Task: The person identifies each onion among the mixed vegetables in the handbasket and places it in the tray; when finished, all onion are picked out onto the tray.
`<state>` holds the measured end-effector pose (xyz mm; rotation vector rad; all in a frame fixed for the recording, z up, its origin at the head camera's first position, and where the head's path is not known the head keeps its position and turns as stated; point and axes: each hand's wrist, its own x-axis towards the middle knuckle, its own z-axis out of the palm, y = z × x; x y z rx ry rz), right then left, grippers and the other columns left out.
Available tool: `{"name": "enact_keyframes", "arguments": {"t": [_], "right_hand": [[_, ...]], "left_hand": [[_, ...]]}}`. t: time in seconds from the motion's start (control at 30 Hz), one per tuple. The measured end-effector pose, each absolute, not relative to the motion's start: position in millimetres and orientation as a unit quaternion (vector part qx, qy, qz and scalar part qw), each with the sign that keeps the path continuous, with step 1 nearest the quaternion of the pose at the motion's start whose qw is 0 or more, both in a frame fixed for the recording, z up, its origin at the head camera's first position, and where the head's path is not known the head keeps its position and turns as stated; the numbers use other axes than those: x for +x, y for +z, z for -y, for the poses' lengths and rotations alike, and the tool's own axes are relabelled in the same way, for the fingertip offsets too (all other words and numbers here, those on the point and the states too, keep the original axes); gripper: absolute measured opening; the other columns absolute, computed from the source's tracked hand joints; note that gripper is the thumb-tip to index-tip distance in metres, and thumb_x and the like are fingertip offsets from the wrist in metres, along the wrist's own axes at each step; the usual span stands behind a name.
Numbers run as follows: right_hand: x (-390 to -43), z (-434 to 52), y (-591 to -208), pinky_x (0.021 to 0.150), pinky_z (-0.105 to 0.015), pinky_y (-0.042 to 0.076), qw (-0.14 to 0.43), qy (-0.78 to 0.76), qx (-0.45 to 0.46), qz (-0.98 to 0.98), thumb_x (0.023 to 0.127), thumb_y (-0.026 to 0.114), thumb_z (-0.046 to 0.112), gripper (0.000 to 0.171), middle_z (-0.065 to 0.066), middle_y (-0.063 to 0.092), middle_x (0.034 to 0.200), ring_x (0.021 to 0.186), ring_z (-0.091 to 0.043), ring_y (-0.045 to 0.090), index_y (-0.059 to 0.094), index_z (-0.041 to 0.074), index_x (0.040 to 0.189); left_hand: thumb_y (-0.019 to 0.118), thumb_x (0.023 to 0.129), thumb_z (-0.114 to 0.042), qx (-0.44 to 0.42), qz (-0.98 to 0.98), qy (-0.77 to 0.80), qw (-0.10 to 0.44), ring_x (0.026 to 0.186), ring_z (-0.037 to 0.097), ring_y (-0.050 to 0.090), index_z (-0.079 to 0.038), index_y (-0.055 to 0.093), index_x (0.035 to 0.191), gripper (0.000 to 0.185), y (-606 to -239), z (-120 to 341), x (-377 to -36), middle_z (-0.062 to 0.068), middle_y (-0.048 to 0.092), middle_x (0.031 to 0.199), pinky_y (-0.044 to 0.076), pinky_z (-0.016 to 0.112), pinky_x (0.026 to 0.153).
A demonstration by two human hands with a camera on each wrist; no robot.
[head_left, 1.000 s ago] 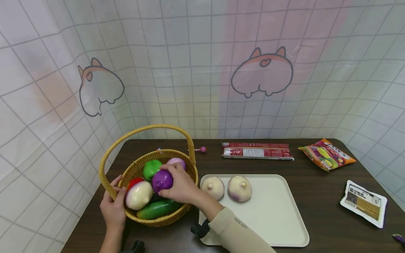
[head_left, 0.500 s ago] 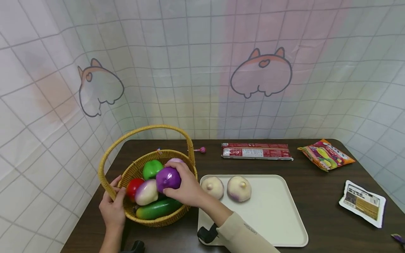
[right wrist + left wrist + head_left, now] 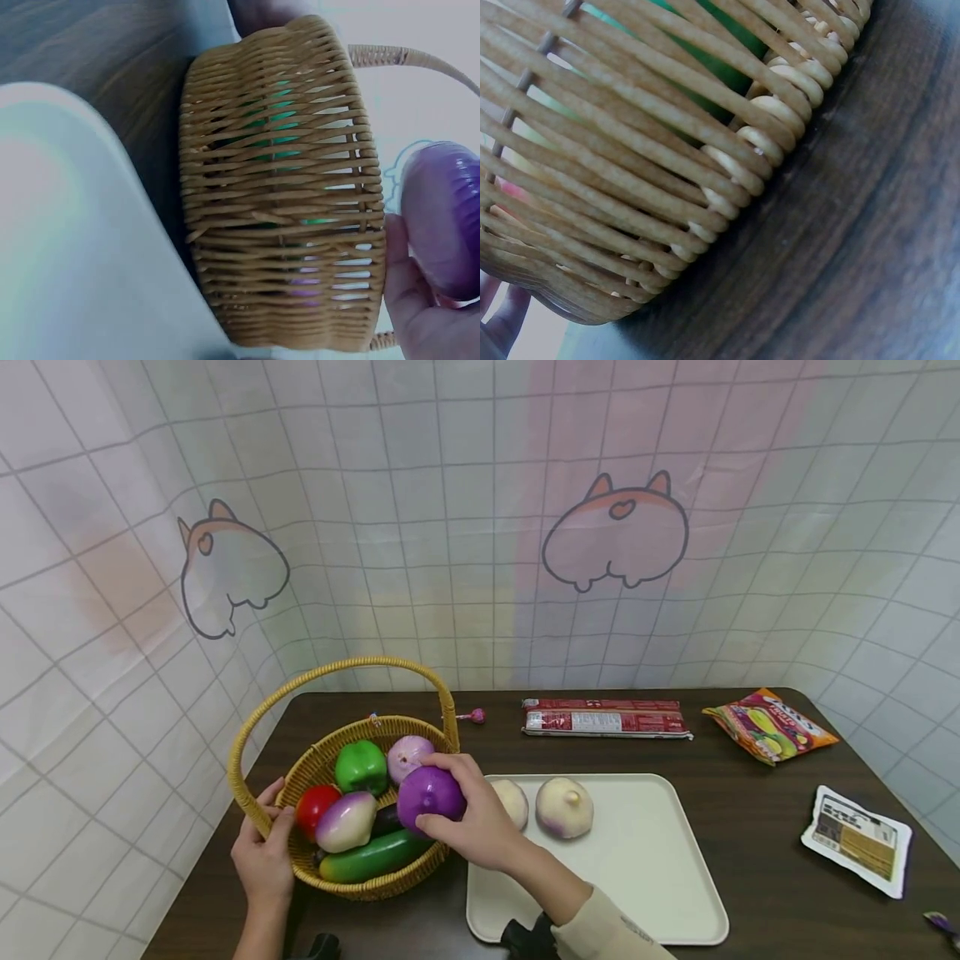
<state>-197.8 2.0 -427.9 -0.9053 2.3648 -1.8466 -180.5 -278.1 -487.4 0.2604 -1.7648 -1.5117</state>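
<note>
My right hand grips a purple onion and holds it above the right rim of a wicker basket. The right wrist view shows the purple onion beside the basket wall. My left hand holds the basket's left rim near the handle. Inside lie a green pepper, a pale purple onion, a red tomato, a white-purple turnip and a cucumber. The left wrist view shows only basket weave.
A cream tray right of the basket carries two pale onions. Farther back lie a red packet, an orange snack bag and a lollipop. A white packet lies at the right on the dark table.
My right hand has lifted the purple onion out of the basket and carried it right, toward the tray. The white-purple turnip has settled lower in the basket. The left hand stays on the rim.
</note>
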Motion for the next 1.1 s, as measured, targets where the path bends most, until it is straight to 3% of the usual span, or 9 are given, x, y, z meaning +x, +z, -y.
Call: {"name": "enact_keyframes", "arguments": {"t": [0.17,0.47,0.73,0.9,1.1], "right_hand": [[-191.4,-15.7,-428.4,0.087,-0.037,0.050,-0.011,-0.600,-0.278,-0.750,0.084,0.071,0.024,0.052,0.003,0.047,0.130,0.115,-0.021,0.053,0.050,0.032,0.132],[-183.7,-49.3,-429.1,0.089,-0.043,0.050,-0.043,-0.601,-0.261,-0.754,0.083,0.073,0.017,0.056,0.004,0.047,0.131,0.119,-0.022,0.051,0.051,0.031,0.132],[-175.7,-77.9,-436.6,0.087,-0.041,0.049,-0.082,-0.557,-0.238,-0.791,0.079,0.074,0.015,0.057,0.005,0.051,0.119,0.113,-0.019,0.053,0.054,0.033,0.130],[-171.6,-89.7,-444.3,0.083,-0.038,0.050,-0.104,-0.560,-0.228,-0.790,0.077,0.075,0.012,0.055,0.005,0.052,0.110,0.108,-0.019,0.052,0.057,0.029,0.126],[-168.9,-105.8,-450.5,0.084,-0.036,0.050,-0.131,-0.566,-0.239,-0.778,0.076,0.076,0.008,0.055,0.003,0.054,0.113,0.106,-0.019,0.055,0.059,0.023,0.126]], "left_hand": [[0.062,0.091,0.003,0.104,0.689,-0.602,0.390,0.108,0.010,0.059,0.015,0.055,0.085,0.016,-486.2,277.4,-180.5,0.015,0.065,0.125,0.043,0.014,0.081],[0.062,0.091,0.003,0.104,0.683,-0.608,0.391,0.108,0.011,0.059,0.016,0.054,0.085,0.016,-485.2,277.3,-180.6,0.016,0.065,0.125,0.044,0.014,0.081],[0.061,0.092,0.002,0.109,0.688,-0.606,0.386,0.107,0.011,0.059,0.015,0.054,0.086,0.016,-485.2,278.2,-179.9,0.015,0.065,0.125,0.045,0.013,0.079],[0.062,0.093,0.001,0.118,0.694,-0.600,0.381,0.106,0.010,0.059,0.015,0.055,0.086,0.017,-485.4,278.1,-178.9,0.012,0.065,0.125,0.044,0.013,0.077],[0.061,0.092,0.002,0.113,0.692,-0.602,0.383,0.107,0.010,0.059,0.015,0.054,0.085,0.017,-485.4,276.6,-179.6,0.014,0.065,0.125,0.044,0.013,0.078]]}}
